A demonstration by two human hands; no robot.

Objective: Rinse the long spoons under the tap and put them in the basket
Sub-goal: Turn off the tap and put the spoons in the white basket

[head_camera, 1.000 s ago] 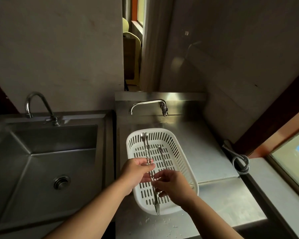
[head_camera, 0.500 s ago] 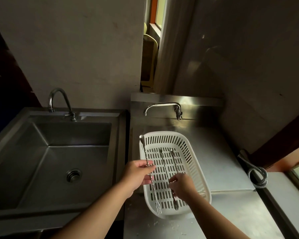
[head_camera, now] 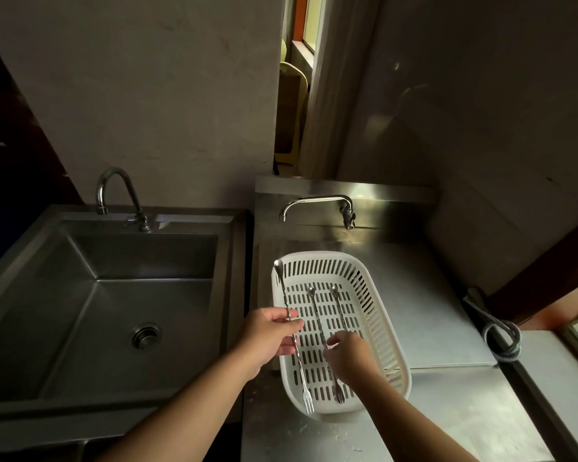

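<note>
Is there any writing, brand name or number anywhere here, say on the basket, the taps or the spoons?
None: no word, label, number or sign shows on the white basket, the sink, either tap or the long spoons. The light is dim, so any fine stamping on the metal would be too small to read.

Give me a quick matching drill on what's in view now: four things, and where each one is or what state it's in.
Things:
1. left hand
2. right hand
3. white basket
4. sink

States:
A. empty, drain showing
B. on the steel counter, two long spoons lying in it
C. holds one long spoon over the basket's left rim
D. down inside the basket, at the spoons

Pairs: 1-C, 2-D, 3-B, 4-A
</note>
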